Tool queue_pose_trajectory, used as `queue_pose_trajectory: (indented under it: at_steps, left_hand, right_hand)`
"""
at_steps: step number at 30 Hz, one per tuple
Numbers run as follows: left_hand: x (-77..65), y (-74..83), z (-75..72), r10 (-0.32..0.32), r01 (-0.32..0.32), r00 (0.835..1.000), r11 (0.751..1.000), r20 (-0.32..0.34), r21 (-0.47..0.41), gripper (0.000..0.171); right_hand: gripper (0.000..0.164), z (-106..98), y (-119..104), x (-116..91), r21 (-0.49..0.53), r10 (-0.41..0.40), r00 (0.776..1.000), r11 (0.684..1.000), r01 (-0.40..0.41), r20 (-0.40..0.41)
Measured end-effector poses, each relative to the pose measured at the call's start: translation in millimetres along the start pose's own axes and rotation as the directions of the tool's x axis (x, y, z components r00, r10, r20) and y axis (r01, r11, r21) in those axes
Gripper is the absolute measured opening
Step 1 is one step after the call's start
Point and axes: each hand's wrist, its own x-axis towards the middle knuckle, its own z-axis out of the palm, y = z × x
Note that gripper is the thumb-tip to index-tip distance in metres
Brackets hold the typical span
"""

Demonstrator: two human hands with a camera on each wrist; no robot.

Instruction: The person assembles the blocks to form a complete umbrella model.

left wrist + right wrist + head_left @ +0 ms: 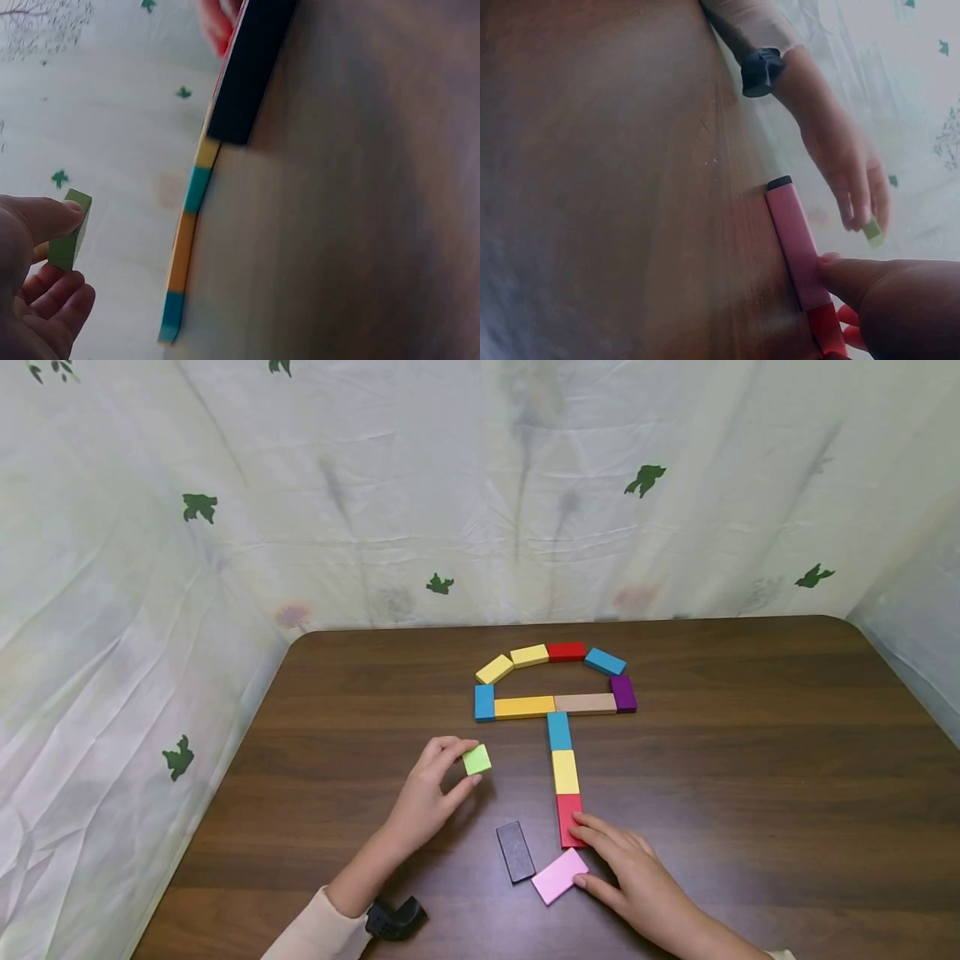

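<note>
My left hand [426,797] pinches a light green block [477,760] between thumb and fingertips, held above the table left of the blue, yellow and red column. In the left wrist view the green block [71,229] shows edge-on by the thumb. The fingertips of my right hand [637,881] touch the red block [569,820] at the column's near end. Its thumb rests at the right corner of a pink block [558,877], which lies slanted just below the red one. Close to the pink block's left end is a black block [515,852].
On the brown wooden table [750,760], several blocks form a closed half-round outline, with a red block [566,652] on top and a yellow block [525,707] in its base. A pale curtain [480,485] hangs behind. The left wrist wears a black band [395,918].
</note>
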Motion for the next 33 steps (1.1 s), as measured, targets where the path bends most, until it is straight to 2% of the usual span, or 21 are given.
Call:
queue_pose_trajectory:
  at_steps: [3,7,18,21,27,33]
  left_hand:
    - [-3.4,4.7,6.1,0.007,-0.008,0.999,1.000,0.050,0.003,0.041]
    - [-7.0,7.6,12.5,-0.015,0.015,0.992,1.000,0.128,0.003,0.039]
    - [-11.3,5.2,19.7,-0.092,0.072,0.942,0.995,0.323,0.072,0.032]
    - [-12.1,3.1,20.6,-0.082,0.059,0.931,0.995,0.355,0.074,0.031]
    - [-11.4,1.0,21.8,-0.041,0.012,0.925,0.997,0.378,0.079,0.032]
    - [-9.8,1.4,18.2,-0.046,-0.001,0.896,0.995,0.441,0.105,0.034]
  right_hand:
    - [0.052,0.5,0.1,0.1,-0.002,-0.003,1.000,1.000,0.003,-0.001]
    - [0.052,0.6,0.3,-0.2,-0.001,-0.002,1.000,1.000,0.002,-0.001]
    - [0.051,1.1,0.1,0.0,0.005,0.006,1.000,1.000,-0.006,-0.002]
    - [0.051,1.2,-0.2,0.0,0.000,0.010,1.000,1.000,-0.010,0.000]
    - [0.051,0.9,-0.5,0.3,0.002,0.004,1.000,1.000,-0.004,-0.004]
    - [0.051,0.8,-0.7,0.9,0.001,0.004,1.000,1.000,-0.004,-0.001]
